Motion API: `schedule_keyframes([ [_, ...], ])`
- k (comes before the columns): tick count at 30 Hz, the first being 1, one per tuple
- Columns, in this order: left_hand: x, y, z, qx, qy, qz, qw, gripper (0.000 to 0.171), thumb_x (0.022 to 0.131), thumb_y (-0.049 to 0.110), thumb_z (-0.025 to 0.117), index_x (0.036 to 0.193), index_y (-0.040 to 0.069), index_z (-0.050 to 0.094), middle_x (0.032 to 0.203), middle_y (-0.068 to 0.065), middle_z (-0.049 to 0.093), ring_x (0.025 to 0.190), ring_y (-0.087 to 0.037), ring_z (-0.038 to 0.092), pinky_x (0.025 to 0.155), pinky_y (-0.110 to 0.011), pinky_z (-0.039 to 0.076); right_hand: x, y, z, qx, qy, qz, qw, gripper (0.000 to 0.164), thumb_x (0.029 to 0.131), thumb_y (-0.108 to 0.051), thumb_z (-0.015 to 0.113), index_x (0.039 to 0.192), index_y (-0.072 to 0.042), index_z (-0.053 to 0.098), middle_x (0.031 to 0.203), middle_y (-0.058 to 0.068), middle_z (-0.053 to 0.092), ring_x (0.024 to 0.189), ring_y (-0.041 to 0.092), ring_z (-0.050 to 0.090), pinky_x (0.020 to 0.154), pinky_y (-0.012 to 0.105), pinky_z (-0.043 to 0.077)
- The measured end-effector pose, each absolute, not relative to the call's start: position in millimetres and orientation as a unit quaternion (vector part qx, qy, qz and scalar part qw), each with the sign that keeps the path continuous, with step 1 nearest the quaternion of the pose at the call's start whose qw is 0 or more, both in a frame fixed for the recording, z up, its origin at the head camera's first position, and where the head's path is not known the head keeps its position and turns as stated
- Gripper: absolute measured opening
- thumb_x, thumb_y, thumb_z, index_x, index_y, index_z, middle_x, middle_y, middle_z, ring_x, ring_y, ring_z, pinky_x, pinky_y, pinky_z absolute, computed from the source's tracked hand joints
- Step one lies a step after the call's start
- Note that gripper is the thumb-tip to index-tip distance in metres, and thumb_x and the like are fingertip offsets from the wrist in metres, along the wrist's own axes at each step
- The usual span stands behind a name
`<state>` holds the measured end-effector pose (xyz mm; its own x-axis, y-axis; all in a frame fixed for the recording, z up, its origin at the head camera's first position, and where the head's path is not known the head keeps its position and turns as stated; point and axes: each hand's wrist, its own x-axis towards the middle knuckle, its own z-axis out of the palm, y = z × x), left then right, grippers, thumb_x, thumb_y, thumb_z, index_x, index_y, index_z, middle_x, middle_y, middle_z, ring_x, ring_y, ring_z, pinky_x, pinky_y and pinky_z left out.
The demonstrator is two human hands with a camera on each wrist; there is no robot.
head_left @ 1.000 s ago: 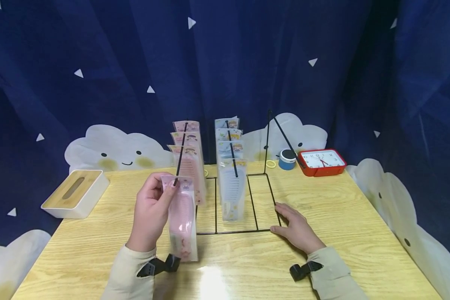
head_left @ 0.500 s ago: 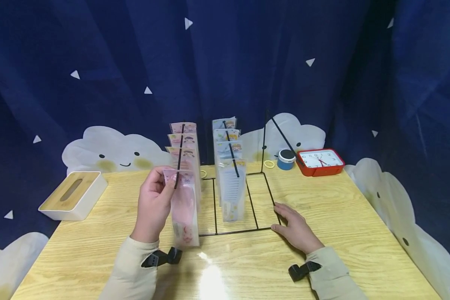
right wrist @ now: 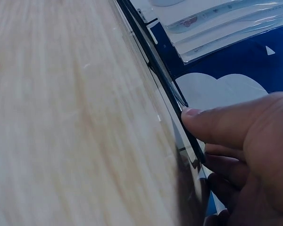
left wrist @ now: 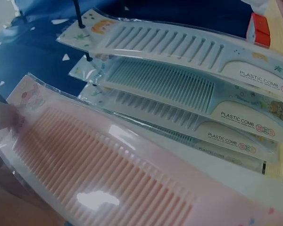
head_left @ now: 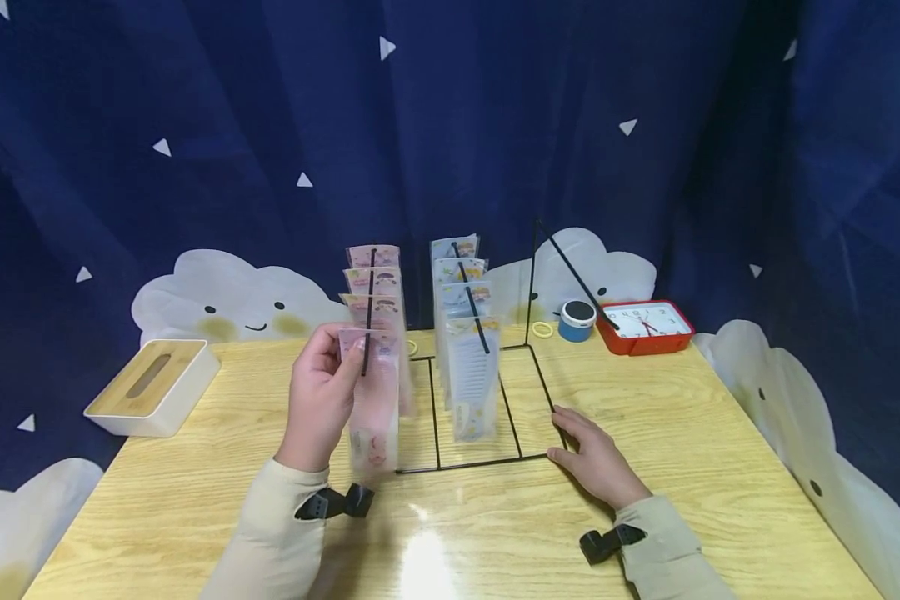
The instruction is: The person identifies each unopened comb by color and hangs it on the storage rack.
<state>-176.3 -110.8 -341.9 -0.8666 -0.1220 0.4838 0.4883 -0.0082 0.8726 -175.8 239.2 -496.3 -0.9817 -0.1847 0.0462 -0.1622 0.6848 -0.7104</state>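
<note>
My left hand [head_left: 317, 396] pinches the top of a packaged pink comb [head_left: 375, 400], thumb in front, at the front end of the left black hook [head_left: 369, 312]. Behind it, several pink comb packets [head_left: 372, 279] hang on that same hook. The left wrist view shows the held comb's teeth [left wrist: 108, 165] through clear plastic. Packaged blue combs [head_left: 474, 379] hang from the middle hook of the wire rack [head_left: 468, 463]. At the rack's front right corner rests my right hand [head_left: 596, 458], thumb and fingertips touching the base bars, fingers relaxed.
A bare hook [head_left: 577, 275] juts forward on the rack's right. Behind are a red clock [head_left: 648, 327], a blue round container [head_left: 576, 323] and a yellow ring [head_left: 542, 330]. A tissue box [head_left: 153, 387] stands at the left. A dark blue curtain [head_left: 450, 125] hangs behind the table.
My left hand has pushed the pink comb packet farther back along the left hook, and its lower end has risen in view. The right hand has stayed at the rack's corner.
</note>
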Motion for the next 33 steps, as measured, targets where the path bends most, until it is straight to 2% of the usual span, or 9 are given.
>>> schedule_keyframes([
  [14, -188.1, -109.9, -345.2, -0.117, -0.680, -0.691, 0.216, 0.012, 0.102, 0.004, 0.055, 0.107, -0.008, 0.055, 0.081, 0.002, 0.056, 0.071, -0.009, 0.049, 0.060, -0.021, 0.042, -176.8, 239.8, -498.0, -0.096, 0.916, -0.390, 0.016, 0.059, 0.096, -0.014, 0.068, 0.147, 0.005, 0.045, 0.156, 0.023, 0.037, 0.144, 0.045, 0.031, 0.112, 0.060, 0.029],
  [20, -189.7, -110.9, -347.3, -0.128, -0.672, -0.698, 0.213, 0.015, 0.101, 0.004, 0.057, 0.107, -0.010, 0.054, 0.086, 0.004, 0.059, 0.075, -0.008, 0.052, 0.064, -0.020, 0.044, -179.0, 240.8, -498.9, -0.092, 0.917, -0.389, 0.018, 0.060, 0.096, -0.015, 0.068, 0.147, 0.004, 0.044, 0.156, 0.023, 0.037, 0.144, 0.045, 0.030, 0.112, 0.060, 0.029],
  [25, -190.8, -110.9, -347.1, -0.123, -0.679, -0.693, 0.209, 0.011, 0.100, 0.000, 0.056, 0.109, -0.007, 0.056, 0.091, 0.004, 0.062, 0.081, -0.009, 0.054, 0.069, -0.021, 0.046, -179.6, 241.9, -502.2, -0.092, 0.918, -0.386, 0.011, 0.060, 0.096, -0.015, 0.069, 0.147, 0.004, 0.045, 0.156, 0.023, 0.038, 0.144, 0.045, 0.031, 0.113, 0.060, 0.028],
  [33, -190.4, -119.6, -365.6, -0.074, -0.719, -0.663, 0.194, 0.011, 0.100, 0.004, 0.059, 0.105, -0.004, 0.056, 0.085, 0.002, 0.054, 0.077, -0.012, 0.049, 0.068, -0.023, 0.043, -179.9, 245.4, -508.1, -0.078, 0.909, -0.410, 0.009, 0.062, 0.095, -0.020, 0.071, 0.148, 0.001, 0.046, 0.156, 0.020, 0.038, 0.145, 0.043, 0.030, 0.114, 0.059, 0.026],
])
